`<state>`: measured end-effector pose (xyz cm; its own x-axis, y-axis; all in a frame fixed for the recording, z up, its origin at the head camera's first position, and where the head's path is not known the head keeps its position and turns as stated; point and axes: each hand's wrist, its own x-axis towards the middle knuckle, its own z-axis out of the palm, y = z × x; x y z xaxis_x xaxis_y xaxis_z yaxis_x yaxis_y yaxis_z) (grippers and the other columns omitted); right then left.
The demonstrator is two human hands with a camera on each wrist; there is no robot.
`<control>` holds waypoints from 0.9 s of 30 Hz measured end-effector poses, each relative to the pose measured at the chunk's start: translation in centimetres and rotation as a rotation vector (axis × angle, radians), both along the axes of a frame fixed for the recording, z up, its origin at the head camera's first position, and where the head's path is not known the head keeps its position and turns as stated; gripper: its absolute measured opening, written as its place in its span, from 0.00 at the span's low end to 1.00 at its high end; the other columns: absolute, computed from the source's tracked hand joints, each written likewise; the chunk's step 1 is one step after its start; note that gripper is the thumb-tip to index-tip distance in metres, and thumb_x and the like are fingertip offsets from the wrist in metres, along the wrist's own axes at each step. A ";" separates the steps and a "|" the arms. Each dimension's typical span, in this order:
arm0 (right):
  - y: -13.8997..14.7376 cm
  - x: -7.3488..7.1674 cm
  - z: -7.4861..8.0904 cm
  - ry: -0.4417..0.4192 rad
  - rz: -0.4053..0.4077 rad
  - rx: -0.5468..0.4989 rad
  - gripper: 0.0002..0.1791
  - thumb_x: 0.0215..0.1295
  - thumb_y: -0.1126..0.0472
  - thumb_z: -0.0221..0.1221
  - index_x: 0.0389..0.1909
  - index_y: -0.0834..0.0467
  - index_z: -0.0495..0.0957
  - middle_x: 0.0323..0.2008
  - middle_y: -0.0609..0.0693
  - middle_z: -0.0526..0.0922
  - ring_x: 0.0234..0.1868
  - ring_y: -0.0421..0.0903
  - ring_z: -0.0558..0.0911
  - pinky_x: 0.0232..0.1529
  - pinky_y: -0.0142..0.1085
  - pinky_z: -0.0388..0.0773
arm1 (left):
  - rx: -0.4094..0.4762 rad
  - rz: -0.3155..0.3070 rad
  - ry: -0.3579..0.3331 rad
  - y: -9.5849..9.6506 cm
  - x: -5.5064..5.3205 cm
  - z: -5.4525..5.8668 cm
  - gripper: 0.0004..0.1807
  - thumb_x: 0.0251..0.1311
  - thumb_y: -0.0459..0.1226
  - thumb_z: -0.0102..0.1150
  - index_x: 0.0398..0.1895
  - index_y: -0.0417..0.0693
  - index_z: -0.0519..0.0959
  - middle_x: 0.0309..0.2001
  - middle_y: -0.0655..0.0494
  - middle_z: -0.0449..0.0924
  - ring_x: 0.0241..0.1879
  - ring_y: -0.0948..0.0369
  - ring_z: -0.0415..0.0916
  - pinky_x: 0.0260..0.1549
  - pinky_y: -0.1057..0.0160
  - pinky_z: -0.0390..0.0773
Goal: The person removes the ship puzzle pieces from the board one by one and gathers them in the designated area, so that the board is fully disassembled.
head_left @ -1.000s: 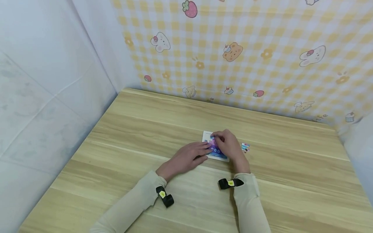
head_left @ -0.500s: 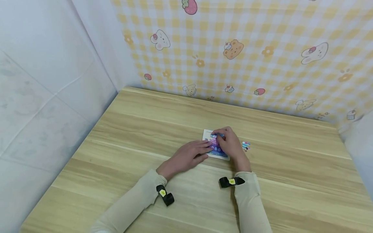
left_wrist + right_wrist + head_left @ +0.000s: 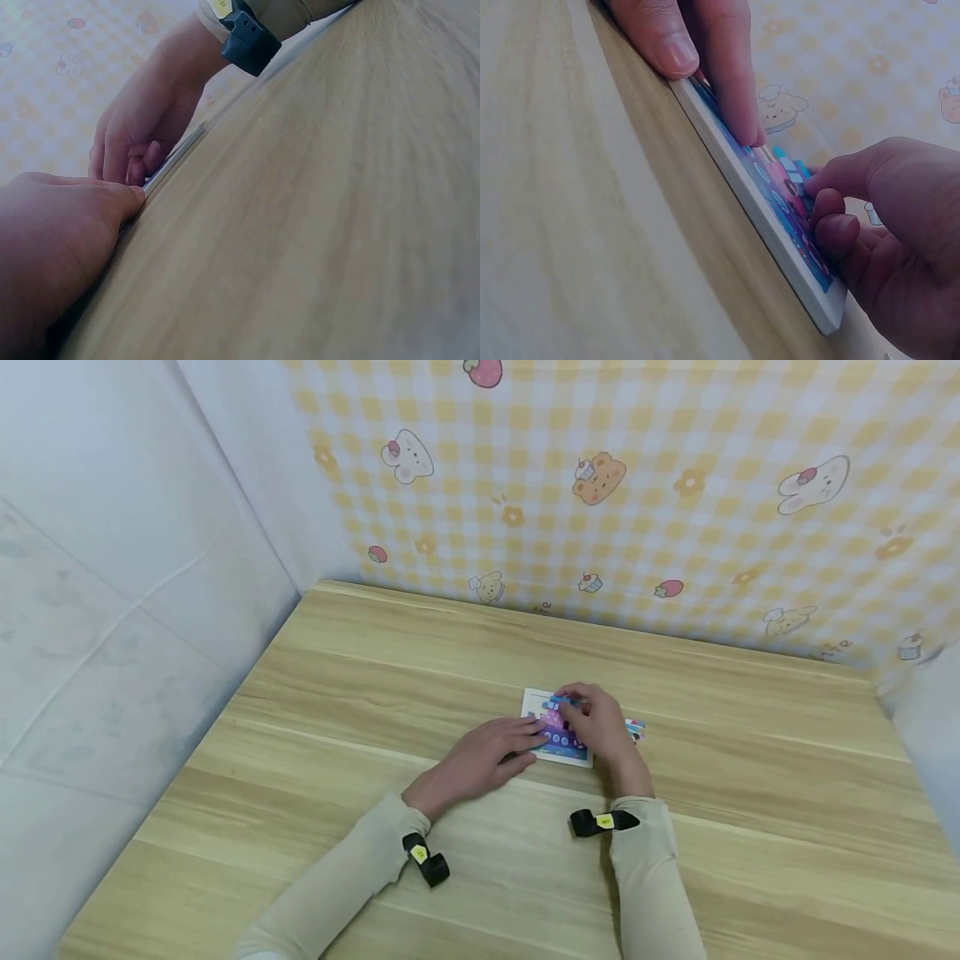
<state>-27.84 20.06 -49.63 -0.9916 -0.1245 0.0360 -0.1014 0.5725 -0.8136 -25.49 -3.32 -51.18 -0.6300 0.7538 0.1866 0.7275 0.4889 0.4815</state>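
A small white-rimmed puzzle board (image 3: 570,762) with a purple, pink and blue picture lies flat on the table. My left hand (image 3: 483,758) rests on its left side with fingers fairly straight; in the right wrist view its thumb (image 3: 676,56) touches the board's near edge. Over the board's right part, my right hand (image 3: 600,727) has curled fingers. Its thumb and forefinger pinch a small blue puzzle piece (image 3: 793,171), which stands slightly raised at the far side of the picture. The right fingers hide part of the board. The left wrist view shows the board only edge-on.
A small striped, colourful piece (image 3: 636,727) lies on the table just right of my right hand, partly covered by it. The wooden table (image 3: 360,693) meets a yellow checked cloth (image 3: 540,485) behind and a pale wall (image 3: 150,568) at the left.
My right hand has shifted slightly right, uncovering more of the picture and covering part of the loose striped piece. My left hand has stayed on the board.
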 end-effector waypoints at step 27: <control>1.1 0.2 0.8 -0.078 -0.028 -0.121 0.12 0.75 0.65 0.60 0.53 0.67 0.82 0.42 0.62 0.82 0.23 0.41 0.80 0.24 0.30 0.81 | -0.015 0.015 -0.021 0.0 0.0 0.3 0.23 0.80 0.46 0.50 0.72 0.52 0.74 0.76 0.59 0.66 0.77 0.58 0.60 0.77 0.57 0.57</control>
